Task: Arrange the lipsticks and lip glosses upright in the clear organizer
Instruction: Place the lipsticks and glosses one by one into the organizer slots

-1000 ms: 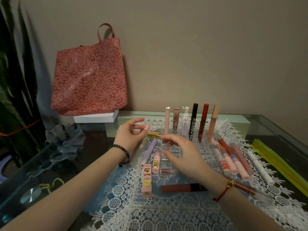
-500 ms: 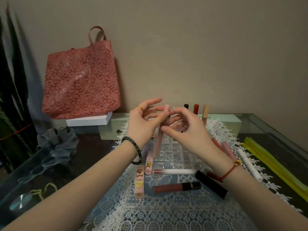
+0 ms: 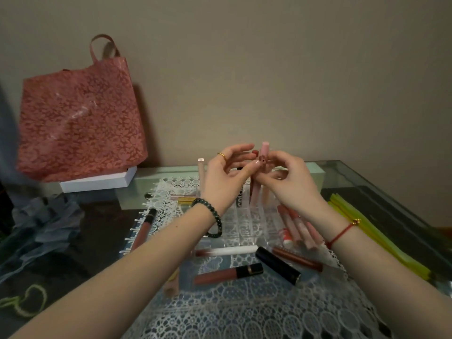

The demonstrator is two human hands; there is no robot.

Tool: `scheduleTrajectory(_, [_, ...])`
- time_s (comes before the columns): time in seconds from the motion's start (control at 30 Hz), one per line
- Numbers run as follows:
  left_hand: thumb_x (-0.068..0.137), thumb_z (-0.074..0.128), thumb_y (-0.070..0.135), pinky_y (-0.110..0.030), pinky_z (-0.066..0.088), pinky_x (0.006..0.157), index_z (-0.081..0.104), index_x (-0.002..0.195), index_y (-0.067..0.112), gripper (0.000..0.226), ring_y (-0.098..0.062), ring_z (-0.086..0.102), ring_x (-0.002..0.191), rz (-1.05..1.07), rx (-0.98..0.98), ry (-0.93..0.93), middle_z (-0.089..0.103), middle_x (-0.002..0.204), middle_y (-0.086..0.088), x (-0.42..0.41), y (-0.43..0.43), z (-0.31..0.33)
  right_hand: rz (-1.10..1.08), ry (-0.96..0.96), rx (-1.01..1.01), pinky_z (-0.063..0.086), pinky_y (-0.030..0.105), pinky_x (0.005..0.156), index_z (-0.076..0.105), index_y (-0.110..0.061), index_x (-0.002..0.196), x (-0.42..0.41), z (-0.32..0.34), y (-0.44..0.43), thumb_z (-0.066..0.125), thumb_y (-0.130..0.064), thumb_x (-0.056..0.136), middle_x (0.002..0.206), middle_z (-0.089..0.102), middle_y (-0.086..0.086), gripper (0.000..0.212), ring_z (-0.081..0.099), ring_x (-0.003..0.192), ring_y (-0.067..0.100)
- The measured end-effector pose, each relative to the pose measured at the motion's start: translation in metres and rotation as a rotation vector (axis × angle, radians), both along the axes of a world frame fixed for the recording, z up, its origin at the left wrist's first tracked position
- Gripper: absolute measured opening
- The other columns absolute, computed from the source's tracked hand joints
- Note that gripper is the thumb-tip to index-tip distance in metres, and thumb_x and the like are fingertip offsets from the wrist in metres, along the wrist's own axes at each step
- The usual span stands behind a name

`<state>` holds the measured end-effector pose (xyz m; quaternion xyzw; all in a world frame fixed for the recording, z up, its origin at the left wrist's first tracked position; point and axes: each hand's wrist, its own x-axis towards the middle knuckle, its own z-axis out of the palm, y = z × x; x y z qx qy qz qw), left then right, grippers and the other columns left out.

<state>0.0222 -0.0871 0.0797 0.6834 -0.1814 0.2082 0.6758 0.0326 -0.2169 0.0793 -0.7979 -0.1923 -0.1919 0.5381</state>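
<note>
The right hand (image 3: 291,184) has its fingers curled round a pink lip gloss (image 3: 264,150), which it holds almost upright with the cap at the top. The left hand (image 3: 226,178) pinches the same tube from the other side, thumb tip against it and fingers reaching behind. The tube's lower end hangs just above the far row of the clear organizer (image 3: 247,225), which sits on a lace mat (image 3: 220,319) in the middle of the counter (image 3: 362,189), toward its far edge.

The step in hand looks like seating this tube in a free cell. To do it well, keep the tube vertical and let one hand guide the base while the other holds near the cap. Lower it straight down so it does not knock the standing tubes (image 3: 265,198) just beside it in that row. The cell walls are clear and hard to see over the lace, so it may be safer to feel for the opening than to drop the tube in.

Much is left to do. Along the organizer's near side lie a white-capped tube (image 3: 228,251), a black lipstick (image 3: 277,264) and a brown gloss (image 3: 227,274). Several pink tubes (image 3: 300,228) lie toward the right edge. A red bag (image 3: 78,118) stands at the far left corner, and yellow strips (image 3: 379,241) lie along the right edge.
</note>
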Motion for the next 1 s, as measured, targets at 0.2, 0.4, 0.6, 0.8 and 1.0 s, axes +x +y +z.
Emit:
scheduleTrajectory(0.2, [0.084,0.056,-0.001,-0.014,0.049,0.082,0.058,0.102,0.019,0.027,-0.008,0.06,0.092,0.039,0.162,0.08,0.065,0.097,-0.001,0.013,-0.006,-0.02,-0.074,-0.026,-0.086,0.046,0.019,0.067,0.062,-0.017,0.1,0.021,0.007,-0.019,0.069,-0.008,0.074,0.082,0.061,-0.006,0.028,0.058,0.063,0.009])
scheduleTrajectory(0.4, [0.087,0.049,-0.003,-0.013,0.046,0.088,0.055,0.119,0.01,0.035,-0.006,0.058,0.1,-0.012,0.283,0.145,0.061,0.106,0.002,0.019,-0.016,-0.036,-0.09,0.011,-0.051,0.044,0.012,0.061,0.056,-0.021,0.104,0.034,-0.002,-0.027,0.069,-0.005,0.074,0.087,0.06,-0.006,0.036,0.057,0.057,-0.002])
scheduleTrajectory(0.6, [0.086,0.047,-0.006,-0.008,0.046,0.083,0.053,0.121,0.01,0.038,0.0,0.057,0.096,-0.035,0.34,0.189,0.059,0.106,0.007,0.02,-0.019,-0.049,-0.086,0.041,-0.071,0.045,0.016,0.061,0.055,-0.022,0.106,0.033,-0.018,-0.028,0.069,-0.004,0.075,0.09,0.063,-0.004,0.039,0.062,0.064,0.004])
scheduleTrajectory(0.8, [0.085,0.05,-0.002,0.0,0.041,0.078,0.055,0.117,0.021,0.04,0.016,0.052,0.088,-0.008,0.422,0.161,0.056,0.097,0.021,0.019,-0.016,-0.06,-0.075,0.057,-0.079,0.046,0.018,0.061,0.054,-0.027,0.097,0.029,-0.03,-0.028,0.068,-0.002,0.074,0.081,0.059,-0.007,0.036,0.063,0.065,0.008])
scheduleTrajectory(1.0, [0.084,0.051,-0.002,0.003,0.039,0.074,0.056,0.116,0.023,0.041,0.024,0.051,0.083,0.017,0.456,0.14,0.054,0.092,0.028,0.018,-0.017,-0.062,-0.082,0.09,-0.109,0.053,0.029,0.074,0.057,-0.021,0.106,0.027,-0.037,-0.028,0.067,-0.007,0.076,0.092,0.063,0.002,0.035,0.065,0.077,0.014])
